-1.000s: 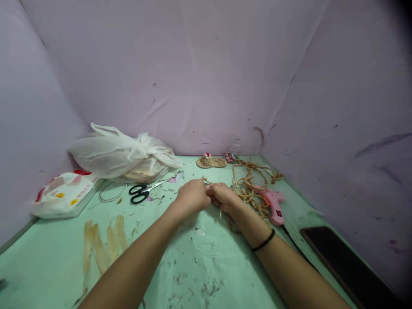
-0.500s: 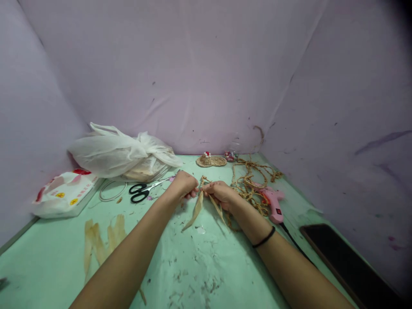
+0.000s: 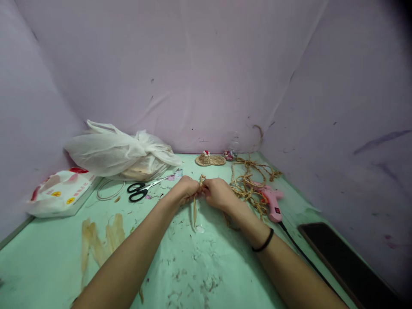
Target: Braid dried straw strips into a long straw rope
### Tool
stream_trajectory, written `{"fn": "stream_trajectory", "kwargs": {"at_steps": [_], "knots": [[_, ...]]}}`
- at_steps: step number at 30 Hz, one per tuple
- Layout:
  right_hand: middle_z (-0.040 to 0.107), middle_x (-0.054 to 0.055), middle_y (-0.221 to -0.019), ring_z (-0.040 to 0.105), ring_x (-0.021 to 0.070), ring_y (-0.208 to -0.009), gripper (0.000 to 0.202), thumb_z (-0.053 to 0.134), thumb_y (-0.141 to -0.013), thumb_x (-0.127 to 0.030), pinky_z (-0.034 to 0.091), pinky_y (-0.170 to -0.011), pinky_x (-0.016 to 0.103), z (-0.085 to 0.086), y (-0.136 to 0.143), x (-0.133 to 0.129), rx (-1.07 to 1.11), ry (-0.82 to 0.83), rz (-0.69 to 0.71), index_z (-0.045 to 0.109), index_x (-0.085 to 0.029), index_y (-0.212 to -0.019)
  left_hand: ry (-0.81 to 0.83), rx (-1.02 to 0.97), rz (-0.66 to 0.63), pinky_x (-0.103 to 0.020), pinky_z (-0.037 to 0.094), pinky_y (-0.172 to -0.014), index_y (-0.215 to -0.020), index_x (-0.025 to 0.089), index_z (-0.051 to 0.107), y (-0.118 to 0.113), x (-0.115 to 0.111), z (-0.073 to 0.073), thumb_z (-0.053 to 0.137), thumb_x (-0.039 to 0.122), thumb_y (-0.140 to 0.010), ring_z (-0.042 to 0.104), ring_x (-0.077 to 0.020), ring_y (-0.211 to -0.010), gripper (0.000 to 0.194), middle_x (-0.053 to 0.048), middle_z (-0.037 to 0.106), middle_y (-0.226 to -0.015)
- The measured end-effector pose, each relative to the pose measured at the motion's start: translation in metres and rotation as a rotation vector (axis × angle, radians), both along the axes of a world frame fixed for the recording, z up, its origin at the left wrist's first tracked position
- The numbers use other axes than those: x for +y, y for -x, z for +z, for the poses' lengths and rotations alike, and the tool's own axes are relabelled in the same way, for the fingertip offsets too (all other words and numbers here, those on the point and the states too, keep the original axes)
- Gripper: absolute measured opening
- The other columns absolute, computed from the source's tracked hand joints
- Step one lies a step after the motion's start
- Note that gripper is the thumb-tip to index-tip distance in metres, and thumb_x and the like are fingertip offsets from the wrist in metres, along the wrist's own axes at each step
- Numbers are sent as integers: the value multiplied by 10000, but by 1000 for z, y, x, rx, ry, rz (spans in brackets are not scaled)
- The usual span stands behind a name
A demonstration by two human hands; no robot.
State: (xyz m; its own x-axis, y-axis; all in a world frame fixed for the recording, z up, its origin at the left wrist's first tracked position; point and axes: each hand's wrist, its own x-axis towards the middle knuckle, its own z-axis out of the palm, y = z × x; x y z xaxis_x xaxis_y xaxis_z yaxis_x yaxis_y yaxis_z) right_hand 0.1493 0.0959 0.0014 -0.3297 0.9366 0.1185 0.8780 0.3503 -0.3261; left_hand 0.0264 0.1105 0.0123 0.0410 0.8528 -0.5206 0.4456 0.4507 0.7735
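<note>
In the head view my left hand (image 3: 187,189) and my right hand (image 3: 216,193) meet at the middle of the table, fingers pinched together. Between them is the end of a braided straw cord (image 3: 202,177), its tip showing just above the fingers. One pale dry husk strip (image 3: 195,212) hangs down below my left fingers. Other loose strands are hidden by the hands. The rest of the braided cord lies in a loose tangle (image 3: 246,184) right of my right hand. Behind the hands sits a small woven slipper sole (image 3: 210,160) with red and white beads.
Black-handled scissors (image 3: 138,195), a white cord coil (image 3: 110,191), a tied plastic bag (image 3: 125,154) and a white packet (image 3: 61,193) lie left. Husk strips (image 3: 103,240) lie nearer. At right are a pink glue gun (image 3: 274,204) with its cable, a dark phone-like slab (image 3: 344,262) and a bead container (image 3: 230,153).
My left hand has moved right to meet my right hand at the cord end. The two husk tails hung apart before; now just one shows, hanging nearly straight.
</note>
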Motion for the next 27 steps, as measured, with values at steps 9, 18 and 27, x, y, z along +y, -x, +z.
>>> {"fn": "stream_trajectory", "kwargs": {"at_steps": [9, 18, 27], "knots": [[663, 157, -729, 589, 220, -659, 225, 516, -715, -284, 311, -530, 266, 15, 15, -15, -60, 68, -183, 677, -128, -730, 111, -181, 63, -153, 134, -305, -434, 142, 394, 3, 2, -5, 484, 89, -527, 238, -23, -285, 140, 31, 346, -308], [639, 102, -670, 562, 190, -638, 186, 526, -714, -280, 314, -543, 258, 26, 18, -25, -58, 56, -54, 672, -166, -694, 182, -379, -34, -127, 89, -278, -442, 141, 378, 19, 12, -19, 480, 90, -563, 163, 1, -279, 166, 44, 329, -328], [516, 7, -489, 429, 73, -419, 69, 503, -670, -139, 309, -413, 186, 10, 6, 2, 847, 713, -263, 558, -119, -635, 241, -456, -132, -135, 49, -294, -466, 136, 409, 20, 12, -13, 522, 144, -572, 134, 4, -291, 155, 65, 308, -360]]}}
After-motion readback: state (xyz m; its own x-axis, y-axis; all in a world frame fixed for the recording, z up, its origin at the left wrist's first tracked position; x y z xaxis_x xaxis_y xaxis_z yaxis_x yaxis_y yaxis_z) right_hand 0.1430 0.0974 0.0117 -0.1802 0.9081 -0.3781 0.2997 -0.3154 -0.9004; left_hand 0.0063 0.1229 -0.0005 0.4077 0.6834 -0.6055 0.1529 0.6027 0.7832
